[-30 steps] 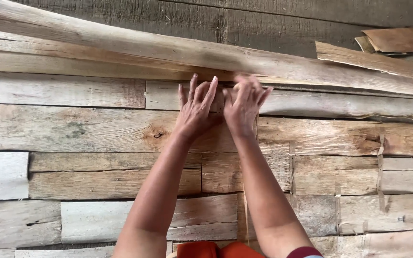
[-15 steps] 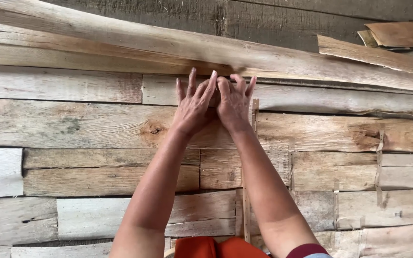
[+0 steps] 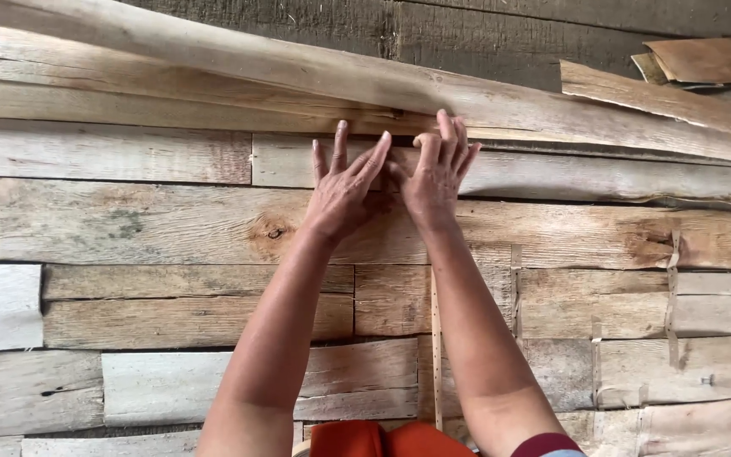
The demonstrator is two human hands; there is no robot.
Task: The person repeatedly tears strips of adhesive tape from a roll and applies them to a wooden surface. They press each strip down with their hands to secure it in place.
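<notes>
1. Fingers [image 3: 376, 156]: those of the left hand [image 3: 342, 196] are spread apart and laid flat; those of the right hand [image 3: 433, 179] are held closer together, the tips bent down onto the wood. Neither hand is clamped on anything that can be seen.
2. Both hands rest palm-down on a pale veneer strip [image 3: 568, 173] in the upper middle of the view, side by side and almost touching at the thumbs.
3. The strip lies in a row of flat wood sheets [image 3: 129, 224] laid edge to edge, forming a floor-like layer that fills the view.
4. Just above the fingertips runs a long loose veneer strip [image 3: 239, 63], slanting from upper left down to the right; its lower edge lies over the row the hands press on.
5. A dark knot [image 3: 274, 230] marks the sheet just left of the left wrist.
6. Beyond the loose strip lies darker planking [image 3: 484, 30]; curled offcuts [image 3: 708, 59] lie at upper right, cut off by the frame.
7. Hidden: the wood beneath the palms and forearms. An orange garment [image 3: 382, 440] is cropped at the bottom edge.
8. Open room: bare sheets extend well to the left and right of both arms.
</notes>
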